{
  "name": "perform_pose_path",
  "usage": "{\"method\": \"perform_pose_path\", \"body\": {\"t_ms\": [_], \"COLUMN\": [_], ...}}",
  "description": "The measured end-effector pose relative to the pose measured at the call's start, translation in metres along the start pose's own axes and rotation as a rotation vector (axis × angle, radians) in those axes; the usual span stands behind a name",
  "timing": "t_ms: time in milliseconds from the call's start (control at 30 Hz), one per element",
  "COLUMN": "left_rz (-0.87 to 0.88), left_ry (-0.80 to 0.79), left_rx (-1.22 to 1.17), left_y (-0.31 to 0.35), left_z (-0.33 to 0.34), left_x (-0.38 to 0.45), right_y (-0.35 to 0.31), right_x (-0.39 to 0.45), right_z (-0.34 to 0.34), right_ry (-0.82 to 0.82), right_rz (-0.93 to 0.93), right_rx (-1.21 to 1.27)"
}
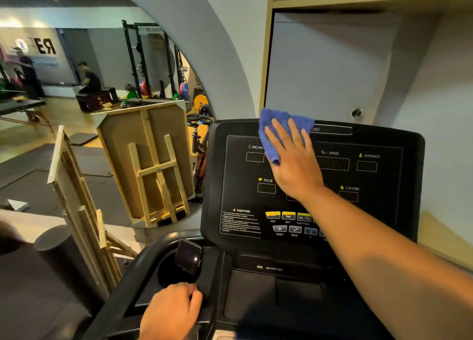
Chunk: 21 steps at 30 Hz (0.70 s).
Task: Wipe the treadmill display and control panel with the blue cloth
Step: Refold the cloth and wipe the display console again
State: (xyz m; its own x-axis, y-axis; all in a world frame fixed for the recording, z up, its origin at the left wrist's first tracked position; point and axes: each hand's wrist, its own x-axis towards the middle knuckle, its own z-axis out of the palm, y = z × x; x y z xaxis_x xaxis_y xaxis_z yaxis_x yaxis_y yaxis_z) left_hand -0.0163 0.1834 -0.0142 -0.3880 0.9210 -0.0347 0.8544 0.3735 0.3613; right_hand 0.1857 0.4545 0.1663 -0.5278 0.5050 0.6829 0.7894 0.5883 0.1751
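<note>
Nearest the camera, the console's near left edge [204,311] is being gripped by the left hand [170,311], its fingers curled over the black plastic beside a round cup holder [166,270]. Farther away, the blue cloth [275,132] is being pressed flat against the upper part of the treadmill display [363,178] by the right hand [294,160], whose fingers are being held straight and slightly spread on top of it. The cloth is being kept between the INCLINE and SPEED readouts, overlapping the panel's far rim. Yellow and grey buttons [288,215] are being left uncovered nearer the camera.
</note>
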Motion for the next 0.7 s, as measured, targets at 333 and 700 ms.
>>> {"method": "perform_pose_path", "body": {"t_ms": [333, 700], "left_rz": [-0.007, 0.027], "left_ry": [-0.012, 0.035], "left_rx": [-0.008, 0.007], "left_y": [-0.001, -0.002], "left_z": [-0.001, 0.000], "left_x": [0.003, -0.004], "right_y": [0.109, 0.029], "right_x": [-0.104, -0.154], "right_z": [-0.022, 0.004], "right_ry": [0.115, 0.098], "right_rz": [0.655, 0.991], "right_rx": [0.131, 0.208]}}
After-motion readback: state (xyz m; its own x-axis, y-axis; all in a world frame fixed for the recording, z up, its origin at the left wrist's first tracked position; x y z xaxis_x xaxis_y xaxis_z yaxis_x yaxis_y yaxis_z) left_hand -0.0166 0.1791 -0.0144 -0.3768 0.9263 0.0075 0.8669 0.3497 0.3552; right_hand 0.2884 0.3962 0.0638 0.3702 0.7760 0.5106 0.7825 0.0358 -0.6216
